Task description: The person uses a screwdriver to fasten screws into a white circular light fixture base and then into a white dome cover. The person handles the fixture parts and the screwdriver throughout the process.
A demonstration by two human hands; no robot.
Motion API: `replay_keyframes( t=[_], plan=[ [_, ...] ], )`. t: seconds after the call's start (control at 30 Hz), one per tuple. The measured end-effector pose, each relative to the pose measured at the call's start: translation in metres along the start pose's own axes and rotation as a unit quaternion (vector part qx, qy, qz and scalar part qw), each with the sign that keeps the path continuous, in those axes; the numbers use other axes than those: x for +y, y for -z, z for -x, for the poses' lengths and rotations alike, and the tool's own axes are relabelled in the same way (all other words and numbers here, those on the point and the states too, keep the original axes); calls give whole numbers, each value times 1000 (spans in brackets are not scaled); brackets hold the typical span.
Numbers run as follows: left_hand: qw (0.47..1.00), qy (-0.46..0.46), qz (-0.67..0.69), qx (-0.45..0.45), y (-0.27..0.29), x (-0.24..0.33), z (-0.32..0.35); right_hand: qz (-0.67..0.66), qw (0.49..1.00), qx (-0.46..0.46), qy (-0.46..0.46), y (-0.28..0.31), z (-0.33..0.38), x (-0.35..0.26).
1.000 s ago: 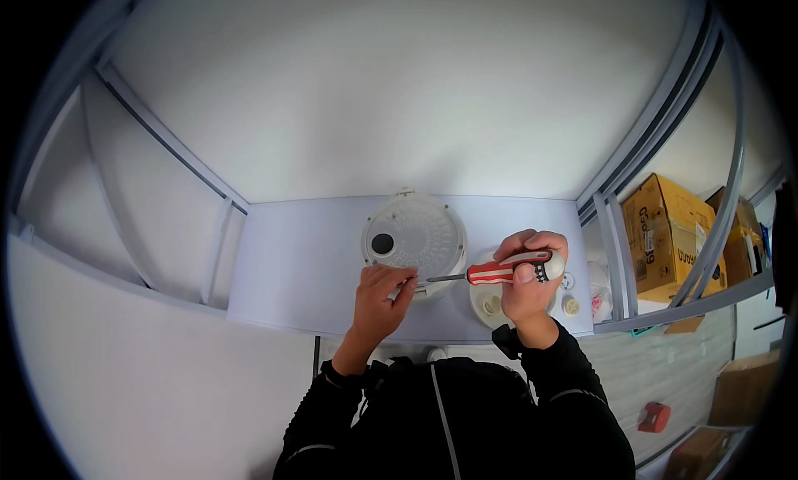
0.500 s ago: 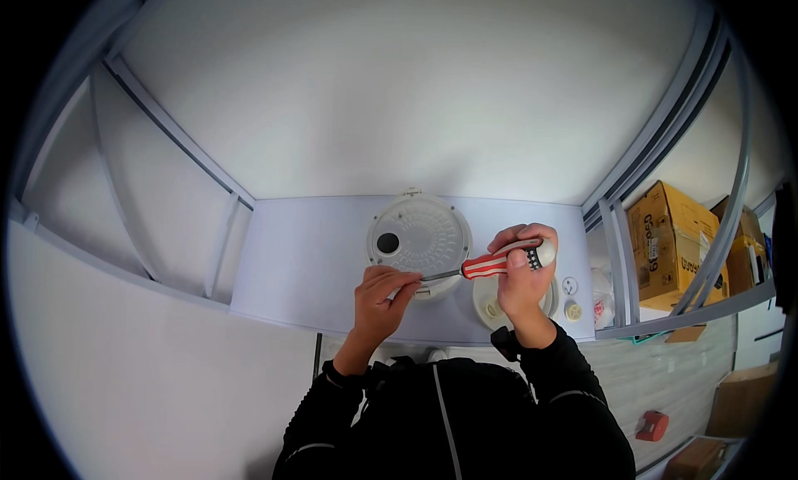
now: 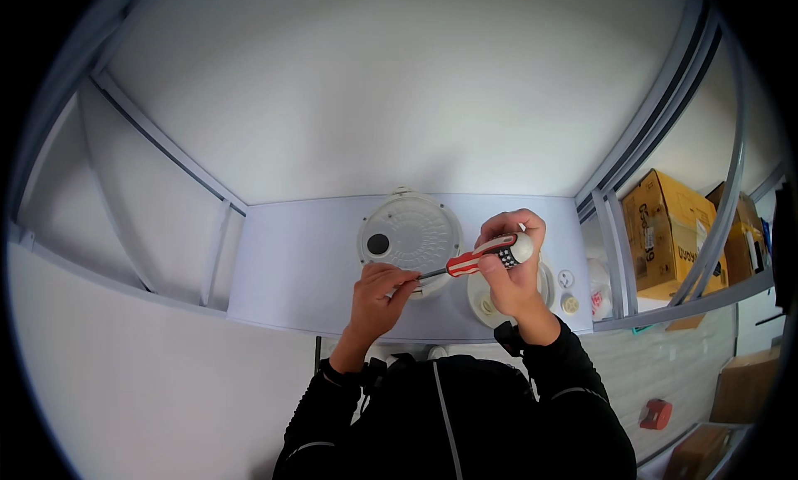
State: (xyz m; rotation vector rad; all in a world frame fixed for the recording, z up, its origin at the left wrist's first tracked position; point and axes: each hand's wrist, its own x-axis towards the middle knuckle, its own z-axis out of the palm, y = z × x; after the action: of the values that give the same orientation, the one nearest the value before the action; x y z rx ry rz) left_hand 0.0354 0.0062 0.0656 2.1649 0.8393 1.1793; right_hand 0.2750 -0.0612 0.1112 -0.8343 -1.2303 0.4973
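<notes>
Since a second ago, right hand (image 3: 511, 268) has tipped the red-and-white screwdriver (image 3: 482, 257) handle toward two o'clock, fist closed around it; left hand (image 3: 378, 295) pinches its tip, against the round white housing (image 3: 409, 235).

Right hand (image 3: 511, 268) raised slightly, tilting screwdriver (image 3: 478, 260) handle-end farther up; tip stays at left hand (image 3: 378, 301). Round white housing (image 3: 410, 235) seemingly unmoved; whole view shifted slightly.

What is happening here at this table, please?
A person in dark sleeves works at a pale table. The right hand grips a red and white screwdriver, its shaft pointing toward the left hand. The left hand pinches something small at the tip, beside a round white ribbed cover. Cardboard boxes stand to the right.
</notes>
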Motion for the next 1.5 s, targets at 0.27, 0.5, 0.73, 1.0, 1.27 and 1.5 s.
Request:
replay_keyframes(
  t=[0.27,0.5,0.73,1.0,1.27,1.5],
  plan=[
    [999,-23,-3,-47,8,-5,-2,31,996,-87,18,1,-15,-19],
    [997,-48,-37,-39,11,-12,3,59,993,-104,-25,-19,-17,-21],
    [992,-71,-84,-56,18,-19,6,72,991,-102,-42,-40,-14,-18],
    [990,-99,-45,-95,24,-46,1,134,988,-67,-32,-61,-9,-14],
    [982,-151,12,-114,31,-63,-11,215,975,-48,-4,-80,-3,-19],
    [970,-203,27,-128,35,-73,-17,259,966,-26,-5,-95,2,-30]
  ],
)
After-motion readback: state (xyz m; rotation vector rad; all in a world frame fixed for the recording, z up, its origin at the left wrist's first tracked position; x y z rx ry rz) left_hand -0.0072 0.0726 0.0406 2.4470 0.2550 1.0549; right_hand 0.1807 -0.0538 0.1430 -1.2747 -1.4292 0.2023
